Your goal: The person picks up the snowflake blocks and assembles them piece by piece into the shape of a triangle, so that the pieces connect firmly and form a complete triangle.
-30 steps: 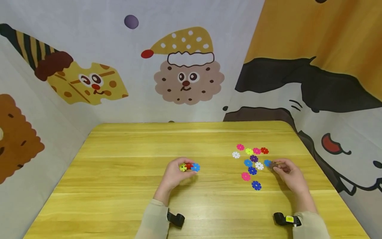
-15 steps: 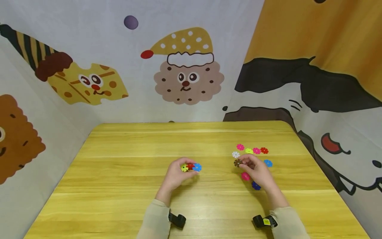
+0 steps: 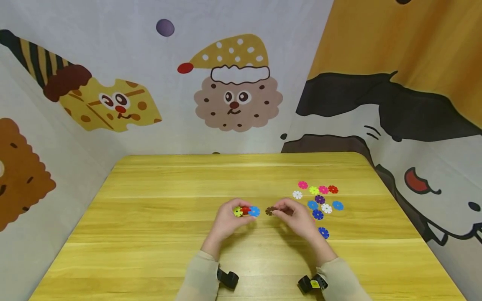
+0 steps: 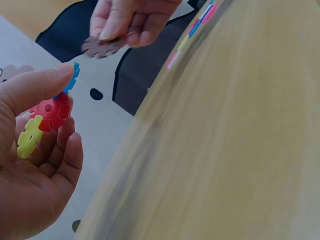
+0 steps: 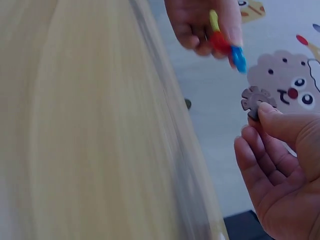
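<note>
My left hand (image 3: 229,219) holds a chain of three joined snowflake discs (image 3: 246,211), yellow, red and blue, just above the yellow wooden table (image 3: 158,234). The left wrist view shows the chain (image 4: 47,112) pinched between thumb and fingers. My right hand (image 3: 291,215) pinches a brown snowflake disc (image 3: 270,211) a short way right of the chain's blue end, not touching it. The right wrist view shows the brown disc (image 5: 255,97) at my fingertips and the chain (image 5: 225,45) beyond it.
Several loose snowflake discs (image 3: 318,200) in pink, white, green, red, purple and blue lie on the table right of my hands. Cartoon-printed fabric walls (image 3: 233,83) close in the table at the back and on both sides.
My right hand picked up the brown disc from the right of the pile and carried it left, close to the chain. My left hand drifted slightly right.
</note>
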The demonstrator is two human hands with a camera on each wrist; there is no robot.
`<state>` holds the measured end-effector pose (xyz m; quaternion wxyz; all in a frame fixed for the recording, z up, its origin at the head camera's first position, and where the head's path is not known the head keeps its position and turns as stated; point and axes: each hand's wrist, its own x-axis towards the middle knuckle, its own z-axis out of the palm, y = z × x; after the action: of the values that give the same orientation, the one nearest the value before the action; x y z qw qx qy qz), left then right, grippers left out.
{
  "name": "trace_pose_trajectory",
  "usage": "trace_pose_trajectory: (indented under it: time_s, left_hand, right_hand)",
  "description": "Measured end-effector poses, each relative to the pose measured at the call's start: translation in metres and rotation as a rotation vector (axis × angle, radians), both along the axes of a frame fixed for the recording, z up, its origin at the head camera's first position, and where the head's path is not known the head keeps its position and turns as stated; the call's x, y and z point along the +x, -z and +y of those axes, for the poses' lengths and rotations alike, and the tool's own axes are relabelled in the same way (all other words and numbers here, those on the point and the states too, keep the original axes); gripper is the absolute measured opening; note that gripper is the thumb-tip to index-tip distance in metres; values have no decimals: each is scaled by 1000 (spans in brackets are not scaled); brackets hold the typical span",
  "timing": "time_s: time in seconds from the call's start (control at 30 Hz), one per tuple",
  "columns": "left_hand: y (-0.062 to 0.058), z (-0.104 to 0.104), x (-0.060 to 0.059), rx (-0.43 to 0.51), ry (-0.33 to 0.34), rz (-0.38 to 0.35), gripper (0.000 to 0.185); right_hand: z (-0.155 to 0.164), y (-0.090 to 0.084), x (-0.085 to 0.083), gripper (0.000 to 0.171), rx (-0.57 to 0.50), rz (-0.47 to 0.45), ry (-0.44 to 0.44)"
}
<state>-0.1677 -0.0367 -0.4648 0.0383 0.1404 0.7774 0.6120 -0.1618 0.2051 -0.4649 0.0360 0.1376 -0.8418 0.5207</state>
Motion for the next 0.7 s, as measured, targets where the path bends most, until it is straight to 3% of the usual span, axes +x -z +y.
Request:
trace_pose_trajectory:
  time_s: [0.37, 0.7]
  left_hand:
    - [2, 5, 0, 22, -22, 39, 30]
    - [-2, 7, 2, 69, -42, 29, 26]
  right_hand:
    - [-22, -4, 1, 8, -113, 35, 9]
    - [-29, -2, 0, 15, -118, 72, 24]
